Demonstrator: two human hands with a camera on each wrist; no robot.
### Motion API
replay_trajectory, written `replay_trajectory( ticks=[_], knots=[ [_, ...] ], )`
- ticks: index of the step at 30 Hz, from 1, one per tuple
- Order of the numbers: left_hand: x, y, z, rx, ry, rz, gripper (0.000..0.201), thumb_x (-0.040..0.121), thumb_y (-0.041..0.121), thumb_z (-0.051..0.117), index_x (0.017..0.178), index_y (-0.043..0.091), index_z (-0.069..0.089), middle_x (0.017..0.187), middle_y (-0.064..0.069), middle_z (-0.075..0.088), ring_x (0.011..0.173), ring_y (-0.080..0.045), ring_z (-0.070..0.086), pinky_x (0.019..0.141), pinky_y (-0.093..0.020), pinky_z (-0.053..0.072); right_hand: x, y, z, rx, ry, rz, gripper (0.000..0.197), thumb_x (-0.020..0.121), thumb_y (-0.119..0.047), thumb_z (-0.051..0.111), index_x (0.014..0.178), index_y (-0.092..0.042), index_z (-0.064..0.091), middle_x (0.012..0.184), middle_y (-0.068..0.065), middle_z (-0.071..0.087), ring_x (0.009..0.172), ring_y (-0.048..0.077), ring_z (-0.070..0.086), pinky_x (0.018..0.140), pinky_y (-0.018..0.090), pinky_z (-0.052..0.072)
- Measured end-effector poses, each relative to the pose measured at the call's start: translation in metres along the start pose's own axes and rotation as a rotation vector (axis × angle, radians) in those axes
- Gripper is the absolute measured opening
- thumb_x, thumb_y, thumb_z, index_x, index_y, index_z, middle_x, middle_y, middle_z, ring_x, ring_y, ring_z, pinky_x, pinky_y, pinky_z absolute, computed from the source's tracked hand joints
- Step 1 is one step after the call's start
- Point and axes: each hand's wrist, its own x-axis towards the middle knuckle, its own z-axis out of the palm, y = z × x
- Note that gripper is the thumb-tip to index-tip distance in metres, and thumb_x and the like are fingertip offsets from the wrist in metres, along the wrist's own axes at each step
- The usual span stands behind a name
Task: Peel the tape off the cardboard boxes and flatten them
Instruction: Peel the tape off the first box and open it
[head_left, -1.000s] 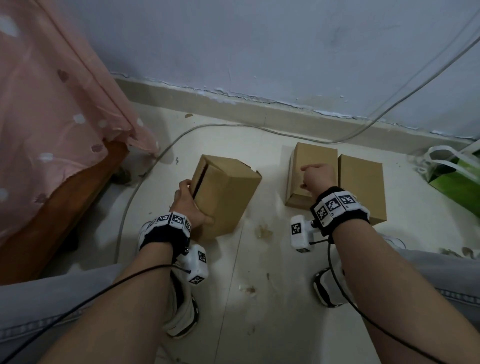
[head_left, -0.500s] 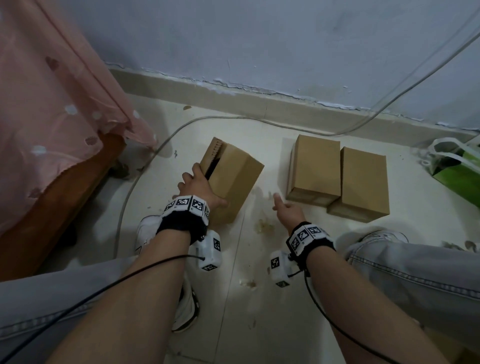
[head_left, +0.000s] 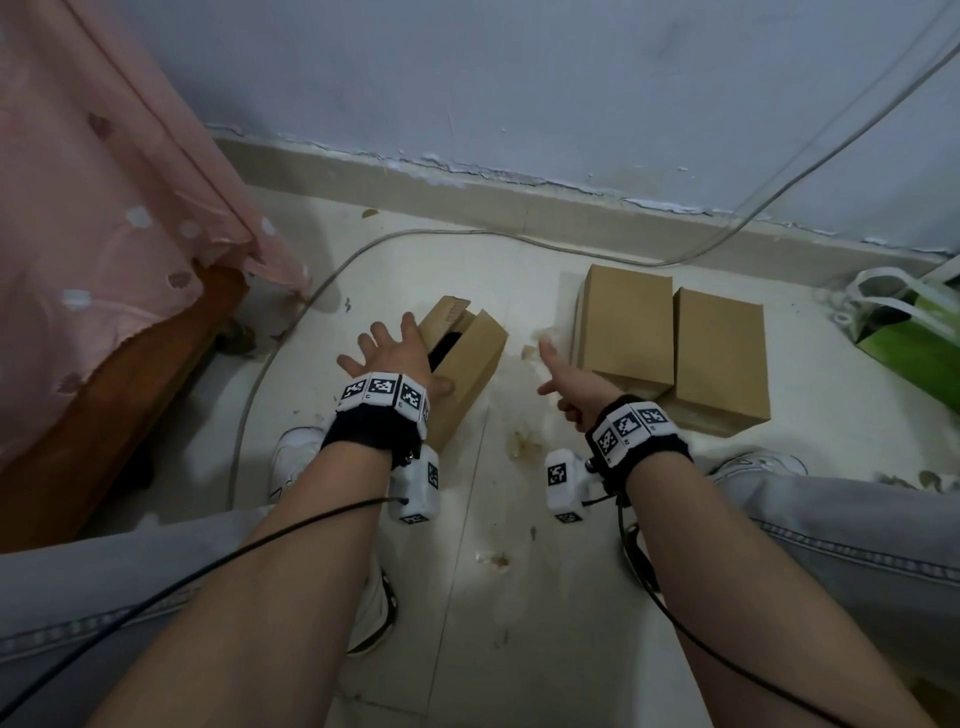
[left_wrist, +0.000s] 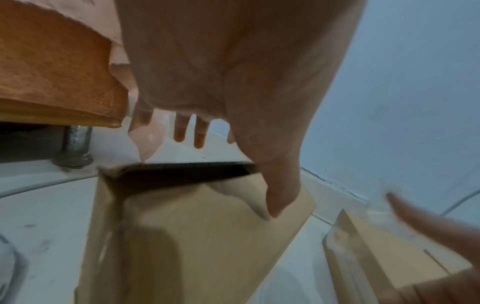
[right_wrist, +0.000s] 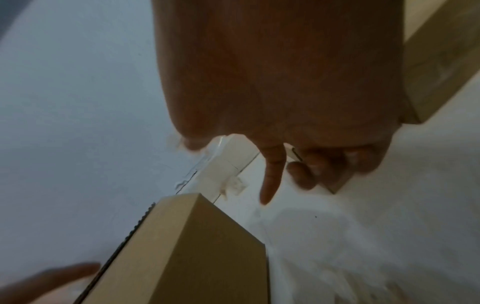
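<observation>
A person is crouching on a pale floor (head_left: 519, 597) beside a wall (head_left: 519, 78), with a pink curtain (head_left: 104, 182) hanging at the left. Two closed cardboard boxes (head_left: 670, 343) are lying side by side, touching, near the baseboard. A third, the open box (head_left: 467, 364), is sitting tilted to their left, well apart from them, its dark slot gaping along the upper edge. The left hand (head_left: 387, 348) is spreading straight fingers over the box's open edge, its thumb (left_wrist: 278, 197) resting against the side panel. The right hand (head_left: 569, 387) is hovering between the boxes, touching nothing, its index finger (right_wrist: 270, 179) pointing outward and the other fingers loosely curled.
</observation>
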Motion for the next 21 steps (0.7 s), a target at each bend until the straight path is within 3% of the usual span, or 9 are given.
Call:
replay_trajectory(
  ticks=[1, 3, 5, 7, 10, 14, 18, 21],
  knots=[
    [-0.001, 0.004, -0.003, -0.003, 0.005, 0.019, 0.097, 0.073, 0.049, 0.073, 0.149, 0.021, 0.019, 0.149, -0.015, 0.021, 0.138, -0.036, 0.021, 0.109, -0.062, 0.019, 0.004, 0.001, 0.0, 0.021, 0.045, -0.008, 0.081, 0.083, -0.077, 0.048, 0.119, -0.005, 0.064, 0.069, 0.002, 0.046, 0.056, 0.015, 0.039, 0.052, 0.028, 0.036],
    [-0.004, 0.013, -0.008, 0.001, 0.021, 0.056, 0.077, 0.078, 0.046, 0.068, 0.142, 0.019, 0.035, 0.148, -0.011, 0.023, 0.137, -0.032, 0.022, 0.109, -0.059, 0.022, 0.012, 0.006, 0.001, 0.161, 0.106, -0.047, 0.045, 0.087, -0.041, 0.073, 0.101, 0.001, 0.066, 0.065, 0.005, 0.054, 0.052, 0.015, 0.049, 0.05, 0.027, 0.047],
    [-0.006, 0.024, -0.011, -0.025, 0.081, 0.127, 0.063, 0.081, 0.041, 0.064, 0.138, 0.021, 0.045, 0.144, -0.008, 0.027, 0.135, -0.028, 0.025, 0.109, -0.051, 0.025, 0.006, 0.007, 0.003, 0.288, 0.049, -0.098, 0.018, 0.087, -0.013, 0.075, 0.093, 0.003, 0.067, 0.074, 0.014, 0.064, 0.06, 0.019, 0.063, 0.059, 0.028, 0.059],
    [-0.008, 0.037, -0.015, -0.078, 0.122, 0.228, 0.055, 0.082, 0.033, 0.064, 0.135, 0.024, 0.051, 0.139, -0.006, 0.033, 0.131, -0.026, 0.03, 0.105, -0.044, 0.028, 0.001, 0.004, 0.004, 0.358, -0.005, -0.145, 0.013, 0.087, 0.001, 0.071, 0.096, 0.009, 0.068, 0.082, 0.021, 0.068, 0.069, 0.025, 0.069, 0.065, 0.029, 0.062],
    [-0.014, 0.052, -0.009, -0.033, -0.015, 0.304, 0.063, 0.08, 0.036, 0.067, 0.138, 0.034, 0.046, 0.14, -0.005, 0.035, 0.129, -0.028, 0.035, 0.104, -0.045, 0.032, 0.008, 0.003, 0.003, 0.275, 0.055, -0.163, 0.015, 0.087, 0.009, 0.067, 0.1, 0.013, 0.068, 0.093, 0.025, 0.069, 0.08, 0.029, 0.07, 0.072, 0.03, 0.062],
    [-0.017, 0.046, 0.02, -0.07, -0.273, 0.319, 0.085, 0.08, 0.03, 0.074, 0.149, 0.037, 0.025, 0.152, -0.013, 0.021, 0.125, -0.033, 0.048, 0.1, -0.041, 0.046, 0.014, 0.005, 0.004, 0.159, 0.008, -0.184, 0.018, 0.084, 0.014, 0.061, 0.09, 0.003, 0.074, 0.101, 0.023, 0.073, 0.099, 0.031, 0.07, 0.093, 0.039, 0.056],
    [-0.019, 0.039, 0.034, -0.131, -0.25, 0.242, 0.105, 0.073, 0.035, 0.079, 0.149, 0.044, 0.006, 0.145, -0.016, 0.016, 0.122, -0.042, 0.043, 0.095, -0.05, 0.048, 0.013, 0.002, 0.01, 0.287, -0.012, -0.223, 0.013, 0.09, 0.01, 0.059, 0.099, 0.009, 0.069, 0.103, 0.025, 0.071, 0.101, 0.032, 0.07, 0.092, 0.034, 0.057],
    [-0.017, 0.03, 0.038, -0.135, -0.231, 0.173, 0.122, 0.067, 0.045, 0.081, 0.148, 0.045, -0.01, 0.147, -0.018, 0.007, 0.124, -0.047, 0.04, 0.096, -0.054, 0.047, 0.012, -0.003, 0.016, 0.279, 0.05, -0.266, 0.004, 0.088, 0.006, 0.066, 0.086, 0.007, 0.069, 0.096, 0.025, 0.071, 0.093, 0.032, 0.072, 0.087, 0.034, 0.059]
  ],
)
